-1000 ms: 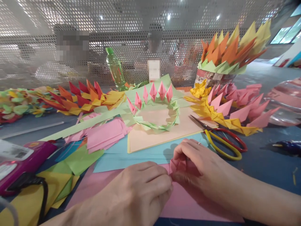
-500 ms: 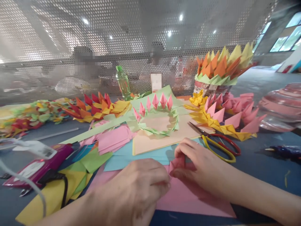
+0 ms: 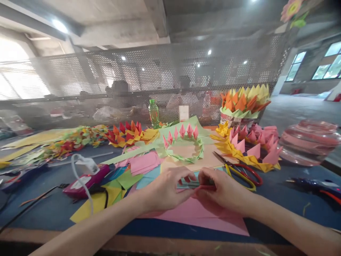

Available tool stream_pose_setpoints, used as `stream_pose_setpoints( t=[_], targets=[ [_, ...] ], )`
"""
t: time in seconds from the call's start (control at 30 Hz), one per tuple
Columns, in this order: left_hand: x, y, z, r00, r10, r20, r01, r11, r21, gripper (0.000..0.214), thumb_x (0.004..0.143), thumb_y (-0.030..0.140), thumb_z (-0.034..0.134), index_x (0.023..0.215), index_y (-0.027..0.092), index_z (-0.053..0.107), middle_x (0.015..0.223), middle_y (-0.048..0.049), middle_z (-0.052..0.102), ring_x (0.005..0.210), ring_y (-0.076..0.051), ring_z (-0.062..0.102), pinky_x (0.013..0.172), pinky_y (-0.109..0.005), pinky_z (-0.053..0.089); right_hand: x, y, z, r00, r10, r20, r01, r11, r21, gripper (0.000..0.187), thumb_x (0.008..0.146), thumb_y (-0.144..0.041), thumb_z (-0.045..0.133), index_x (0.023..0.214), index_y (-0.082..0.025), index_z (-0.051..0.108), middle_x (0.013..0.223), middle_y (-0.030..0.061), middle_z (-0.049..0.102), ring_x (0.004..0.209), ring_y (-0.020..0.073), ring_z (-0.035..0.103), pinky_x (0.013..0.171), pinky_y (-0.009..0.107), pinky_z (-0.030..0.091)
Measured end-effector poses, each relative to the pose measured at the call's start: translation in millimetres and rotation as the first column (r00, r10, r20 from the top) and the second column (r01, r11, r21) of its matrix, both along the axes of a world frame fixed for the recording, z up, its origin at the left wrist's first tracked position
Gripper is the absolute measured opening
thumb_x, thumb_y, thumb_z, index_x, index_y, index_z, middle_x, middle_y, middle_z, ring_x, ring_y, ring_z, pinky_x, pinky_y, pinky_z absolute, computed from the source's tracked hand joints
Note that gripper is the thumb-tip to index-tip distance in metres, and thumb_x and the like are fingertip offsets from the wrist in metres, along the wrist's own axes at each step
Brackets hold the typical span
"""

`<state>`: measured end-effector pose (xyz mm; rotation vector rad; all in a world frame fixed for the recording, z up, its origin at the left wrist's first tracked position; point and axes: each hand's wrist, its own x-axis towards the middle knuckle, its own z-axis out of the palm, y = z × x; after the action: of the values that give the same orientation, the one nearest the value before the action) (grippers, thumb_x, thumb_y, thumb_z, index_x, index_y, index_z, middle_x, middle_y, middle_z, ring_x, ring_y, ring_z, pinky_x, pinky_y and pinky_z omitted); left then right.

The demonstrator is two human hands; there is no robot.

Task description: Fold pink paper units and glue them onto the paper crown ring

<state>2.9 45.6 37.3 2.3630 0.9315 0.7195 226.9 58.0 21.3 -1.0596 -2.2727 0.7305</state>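
My right hand (image 3: 225,190) pinches a small folded piece of pink paper (image 3: 207,187) between thumb and curled fingers. Close beside it, my left hand (image 3: 172,185) has its thumb tip at the paper's near end, and a gap shows between that thumb and its lifted, curved fingers. Beneath both hands lies a larger pink sheet (image 3: 210,215), with blue paper (image 3: 149,177) partly hidden behind the left one. Just beyond them is a ring of folded green paper (image 3: 198,153) with several pink points (image 3: 182,131) standing along its far side.
Scissors (image 3: 246,176) lie right of my hands. Pink slips (image 3: 144,163) and a purple power strip (image 3: 87,180) are leftward. Folded yellow-and-pink pieces (image 3: 253,153), a clear round container (image 3: 309,142) and a dark blue tool (image 3: 314,185) sit right. A green bottle (image 3: 153,113) stands behind.
The camera view has tilted up and shifted left. My left hand has turned, its fingers now lifted and spread from the thumb. The pink paper in my right hand appears flatter.
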Motion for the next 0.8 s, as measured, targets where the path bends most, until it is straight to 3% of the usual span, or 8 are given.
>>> stream_pose_setpoints(
  t=[0.07,0.2,0.33,0.43,0.63,0.73,0.8],
  targets=[
    [6,7,-2.0,1.0,0.013,0.028,-0.01,0.996,-0.089,0.017,0.091,0.029,0.069,0.096,0.014,0.064,0.087,-0.0054,0.069,0.077,-0.016,0.063,0.069,-0.028,0.051,0,0,-0.2,0.998,0.022,-0.06,-0.024,0.999,-0.031,0.009,0.091,-0.022,0.066,0.095,-0.021,0.058,0.08,-0.002,0.066,0.073,0.0156,0.06,0.064,0.026,0.041],
    [13,25,-8.8,0.996,0.007,0.085,0.017,0.962,-0.271,0.023,0.089,0.027,0.075,0.1,0.013,0.06,0.077,0.0013,0.064,0.066,-0.013,0.062,0.059,-0.023,0.051,2,10,-7.7,0.981,0.045,-0.188,-0.064,0.994,-0.093,0.024,0.095,-0.038,0.064,0.108,-0.022,0.053,0.082,-0.0012,0.067,0.073,0.0162,0.061,0.066,0.027,0.043],
    [11,43,-16.1,0.996,-0.014,0.093,0.047,0.931,-0.361,0.024,0.098,0.032,0.067,0.112,0.014,0.063,0.092,-0.0023,0.067,0.075,-0.015,0.067,0.068,-0.031,0.059,3,21,-14.3,0.956,0.055,-0.288,-0.104,0.982,-0.159,0.047,0.093,-0.06,0.061,0.114,-0.02,0.05,0.076,-0.0005,0.064,0.067,0.0168,0.059,0.059,0.027,0.041],
    [5,50,-21.3,0.997,-0.004,0.082,0.034,0.929,-0.369,0.026,0.099,0.033,0.065,0.116,0.014,0.063,0.099,-0.0044,0.068,0.082,-0.017,0.068,0.073,-0.033,0.06,3,24,-12.9,0.942,0.043,-0.334,-0.106,0.979,-0.174,0.054,0.091,-0.066,0.059,0.116,-0.02,0.048,0.073,-0.0025,0.06,0.065,0.0157,0.055,0.059,0.027,0.039],
    [-2,46,-26.6,0.997,0.053,0.051,-0.04,0.974,-0.225,0.024,0.099,0.032,0.065,0.115,0.014,0.063,0.097,-0.0037,0.068,0.08,-0.016,0.068,0.071,-0.032,0.06,3,24,-9.1,0.934,0.006,-0.358,-0.077,0.98,-0.184,0.044,0.096,-0.055,0.059,0.115,-0.017,0.049,0.063,-0.0095,0.042,0.056,0.0106,0.037,0.053,0.025,0.028],
    [1,36,-23.0,0.99,0.127,0.054,-0.126,0.992,-0.02,0.022,0.095,0.029,0.071,0.108,0.014,0.062,0.096,-0.0037,0.066,0.086,-0.019,0.067,0.077,-0.035,0.058,5,26,-12.8,0.93,-0.018,-0.367,-0.06,0.978,-0.198,0.036,0.097,-0.046,0.06,0.116,-0.017,0.051,0.06,-0.0115,0.037,0.051,0.0091,0.033,0.05,0.023,0.026],
    [3,27,-18.6,0.985,0.164,0.044,-0.169,0.974,0.152,0.026,0.087,0.028,0.079,0.101,0.015,0.062,0.099,-0.0054,0.066,0.095,-0.024,0.063,0.085,-0.041,0.053,6,28,-15.9,0.925,-0.041,-0.378,-0.04,0.978,-0.203,0.031,0.099,-0.043,0.06,0.116,-0.018,0.052,0.062,-0.0108,0.04,0.049,0.0085,0.035,0.048,0.022,0.028]
  ],
)
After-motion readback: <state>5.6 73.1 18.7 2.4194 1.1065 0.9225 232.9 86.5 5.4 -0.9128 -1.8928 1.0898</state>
